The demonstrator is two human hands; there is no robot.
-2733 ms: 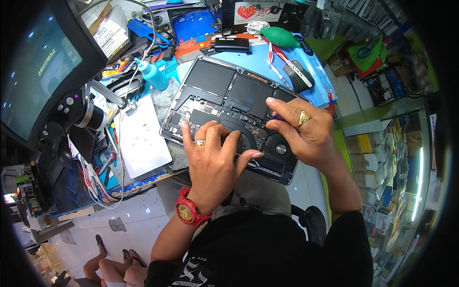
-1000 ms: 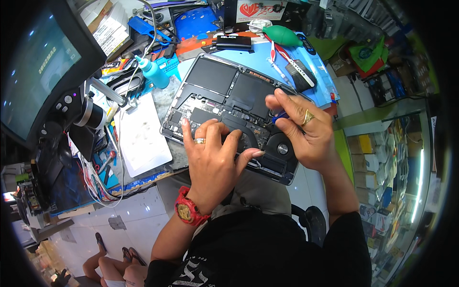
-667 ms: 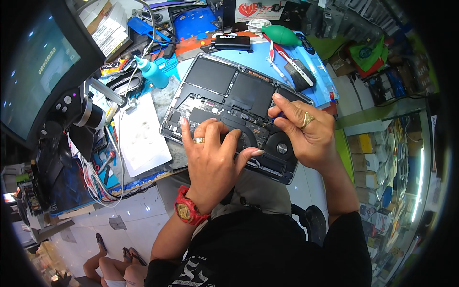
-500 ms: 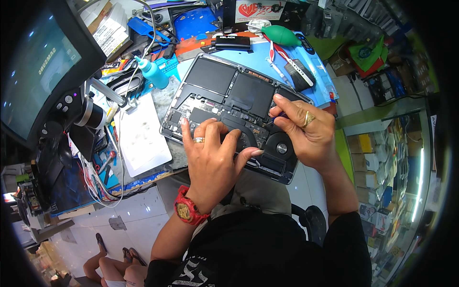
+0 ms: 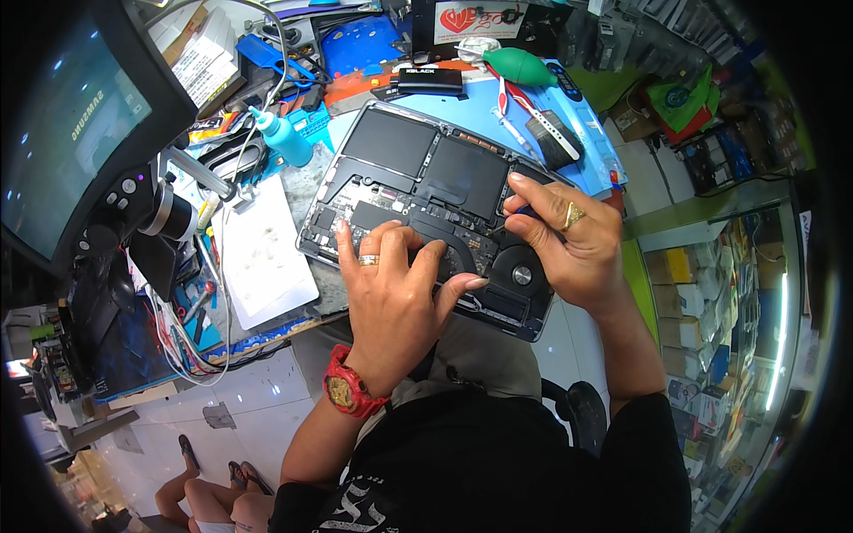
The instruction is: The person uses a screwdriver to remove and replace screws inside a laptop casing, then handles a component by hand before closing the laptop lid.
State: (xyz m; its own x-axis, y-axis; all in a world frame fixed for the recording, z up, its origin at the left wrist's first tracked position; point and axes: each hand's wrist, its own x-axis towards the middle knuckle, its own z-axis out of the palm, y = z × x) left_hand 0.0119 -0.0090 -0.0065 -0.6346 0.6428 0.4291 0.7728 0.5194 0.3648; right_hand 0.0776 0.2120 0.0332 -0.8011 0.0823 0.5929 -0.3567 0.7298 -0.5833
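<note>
An opened laptop (image 5: 395, 147) lies at a slant on the workbench's front edge, its batteries, circuit board and a round fan (image 5: 522, 275) bare. My left hand (image 5: 395, 284) rests over the left part of the board with fingers spread, fingertips touching the laptop and nothing gripped. Above the right part of the board, my right hand (image 5: 569, 235) is closed in a pinch on a small blue-handled screwdriver (image 5: 528, 211). The fingers cover most of it, and its thin shaft points down and left toward the board near the fan.
Left of the laptop are a white pad (image 5: 267, 258), a light-blue squeeze bottle (image 5: 286, 140) and a monitor (image 5: 89, 115) on an arm. Behind it lie a black box (image 5: 431, 82), a green air blower (image 5: 522, 67) and a black brush (image 5: 555, 142). Another person's legs (image 5: 209, 502) show lower left.
My right thumb and fingers have shifted slightly around the screwdriver, and more of its blue handle shows. The left hand stays in place.
</note>
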